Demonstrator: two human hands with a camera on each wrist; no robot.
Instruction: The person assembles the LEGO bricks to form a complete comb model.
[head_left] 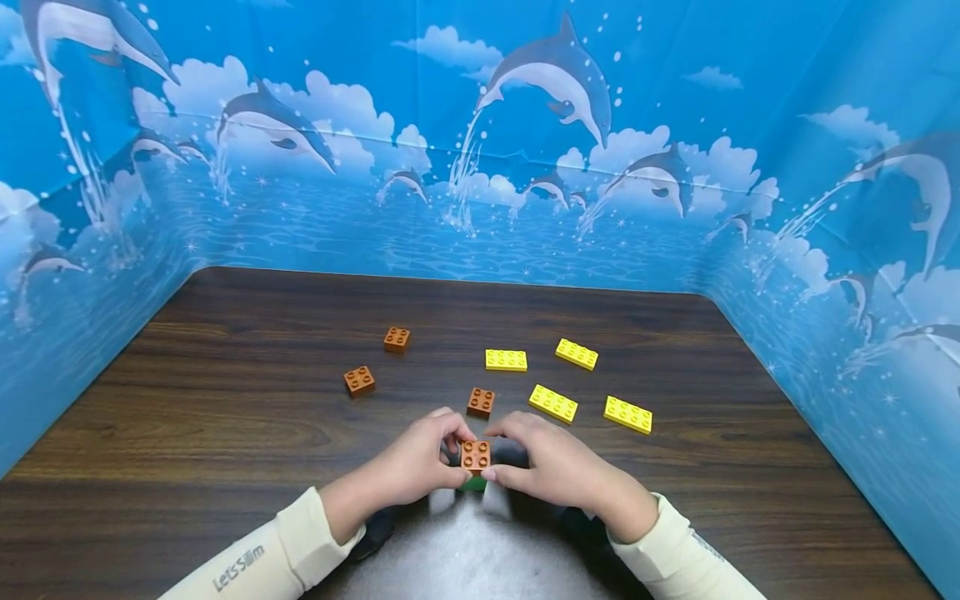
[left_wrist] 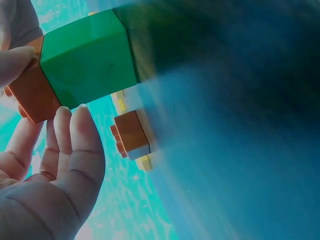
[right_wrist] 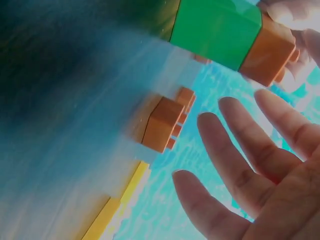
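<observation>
A brown square brick (head_left: 476,457) tops a green block (left_wrist: 90,57) standing upright near the front of the table. My left hand (head_left: 423,454) pinches this brown brick, thumb on the near side and fingers behind. Its other fingertips lie by the seam with the green block in the left wrist view. From the other side, my right hand (head_left: 558,462) has its thumb against the brown brick; the remaining fingers spread out, the index fingertip close to the back corner. A second brown brick (head_left: 481,402) lies just beyond the hands. Most of the green block is hidden in the head view.
Two more brown bricks (head_left: 360,381) (head_left: 397,339) lie at the back left. Several flat yellow bricks (head_left: 553,403) are scattered toward the right on the dark wooden table (head_left: 247,400). A blue dolphin-printed curtain (head_left: 360,217) surrounds the table's back and sides.
</observation>
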